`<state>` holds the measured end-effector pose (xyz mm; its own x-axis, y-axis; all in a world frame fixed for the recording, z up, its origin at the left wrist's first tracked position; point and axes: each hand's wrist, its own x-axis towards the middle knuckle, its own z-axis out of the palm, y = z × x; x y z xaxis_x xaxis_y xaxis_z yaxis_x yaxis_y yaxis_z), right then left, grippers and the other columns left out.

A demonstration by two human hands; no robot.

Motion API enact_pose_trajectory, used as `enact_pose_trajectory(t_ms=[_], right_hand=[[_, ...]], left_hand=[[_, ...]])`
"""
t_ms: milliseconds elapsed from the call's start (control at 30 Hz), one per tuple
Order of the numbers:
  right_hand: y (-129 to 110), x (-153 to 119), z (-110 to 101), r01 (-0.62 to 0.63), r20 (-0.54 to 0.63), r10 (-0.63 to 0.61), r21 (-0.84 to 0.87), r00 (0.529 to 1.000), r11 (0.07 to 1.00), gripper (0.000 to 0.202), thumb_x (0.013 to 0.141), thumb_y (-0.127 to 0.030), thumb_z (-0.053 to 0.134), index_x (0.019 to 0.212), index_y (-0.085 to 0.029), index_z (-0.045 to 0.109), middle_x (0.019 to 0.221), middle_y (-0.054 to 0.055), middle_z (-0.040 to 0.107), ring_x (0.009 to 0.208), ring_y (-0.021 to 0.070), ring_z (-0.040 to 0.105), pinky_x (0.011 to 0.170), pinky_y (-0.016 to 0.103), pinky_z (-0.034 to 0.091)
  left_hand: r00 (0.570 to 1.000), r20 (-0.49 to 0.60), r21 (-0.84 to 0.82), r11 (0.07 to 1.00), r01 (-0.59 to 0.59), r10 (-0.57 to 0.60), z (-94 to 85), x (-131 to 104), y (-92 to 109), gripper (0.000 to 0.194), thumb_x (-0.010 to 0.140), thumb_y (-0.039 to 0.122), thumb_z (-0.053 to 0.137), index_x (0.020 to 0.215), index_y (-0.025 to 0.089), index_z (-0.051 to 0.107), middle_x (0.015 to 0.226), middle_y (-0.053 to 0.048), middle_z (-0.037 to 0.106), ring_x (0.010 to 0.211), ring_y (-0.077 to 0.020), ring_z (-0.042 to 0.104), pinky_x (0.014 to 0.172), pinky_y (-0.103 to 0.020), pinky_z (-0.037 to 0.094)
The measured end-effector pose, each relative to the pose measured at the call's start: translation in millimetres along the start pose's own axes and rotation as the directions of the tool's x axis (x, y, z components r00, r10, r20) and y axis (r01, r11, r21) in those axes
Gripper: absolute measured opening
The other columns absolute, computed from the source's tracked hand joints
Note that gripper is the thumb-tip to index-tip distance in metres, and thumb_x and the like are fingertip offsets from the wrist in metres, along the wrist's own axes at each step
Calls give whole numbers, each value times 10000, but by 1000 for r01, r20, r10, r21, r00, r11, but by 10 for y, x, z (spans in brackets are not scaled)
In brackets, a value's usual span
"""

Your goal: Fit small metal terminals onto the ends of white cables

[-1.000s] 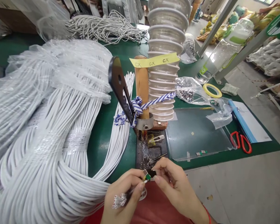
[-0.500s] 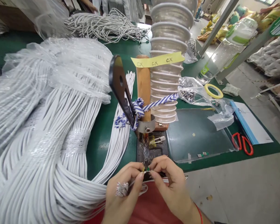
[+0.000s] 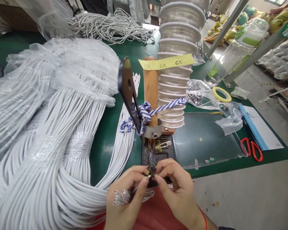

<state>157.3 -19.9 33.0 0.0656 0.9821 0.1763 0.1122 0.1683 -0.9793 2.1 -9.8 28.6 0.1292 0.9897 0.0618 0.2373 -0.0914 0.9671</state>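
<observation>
Fingers closed, my left hand (image 3: 128, 195) holds several white cables (image 3: 122, 197), their cut ends showing in the palm, while its thumb and index finger pinch at the iron's tip. My right hand (image 3: 175, 187) pinches something too small to make out, close beside the left fingertips. Between both hands comes down the dark tip of a soldering iron (image 3: 152, 156). Its wooden handle (image 3: 150, 92) stands upright, tied with blue-and-white rope (image 3: 169, 105) to a black bracket (image 3: 129, 92).
Bundled white cables (image 3: 45, 143) cover the left. A ribbed hose (image 3: 175, 73) rises behind the iron. At right lie a clear sheet (image 3: 204, 137), tiny boards (image 3: 210, 160), red scissors (image 3: 252, 149), yellow tape (image 3: 221, 94) and a bag of metal parts (image 3: 194, 94).
The view has shifted slightly, moving the bench items a little right. My fingertips now meet right at the iron's tip, and the cable ends in my left palm are more spread out.
</observation>
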Motion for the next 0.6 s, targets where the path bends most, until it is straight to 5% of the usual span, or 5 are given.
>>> enact_pose_trajectory(t_ms=[233, 400, 600], right_hand=[[26, -59, -25, -4, 56, 5, -18, 998, 1000, 165, 877, -53, 607, 816, -205, 586, 892, 42, 661, 813, 166, 646, 722, 251, 523], [2, -98, -92, -14, 107, 26, -113, 994, 994, 130, 897, -100, 584, 823, -204, 561, 809, 24, 592, 719, 157, 584, 611, 232, 480], [-89, -128, -266, 7, 282, 58, -223, 958, 975, 96, 917, -168, 601, 829, -203, 582, 777, 13, 572, 673, 150, 554, 594, 234, 468]], left_hand=[[999, 15, 20, 999, 33, -33, -22, -62, -81, 248, 913, 204, 593, 674, 209, 659, 817, -12, 722, 650, -145, 668, 576, -205, 506], [996, 52, -8, 998, 68, -68, -38, -173, -115, 260, 920, 225, 596, 664, 210, 638, 792, -15, 713, 646, -154, 673, 553, -199, 505], [984, 155, -41, 995, 95, -88, 0, -283, -54, 360, 935, 368, 605, 613, 208, 623, 707, -37, 704, 612, -179, 664, 562, -229, 513]])
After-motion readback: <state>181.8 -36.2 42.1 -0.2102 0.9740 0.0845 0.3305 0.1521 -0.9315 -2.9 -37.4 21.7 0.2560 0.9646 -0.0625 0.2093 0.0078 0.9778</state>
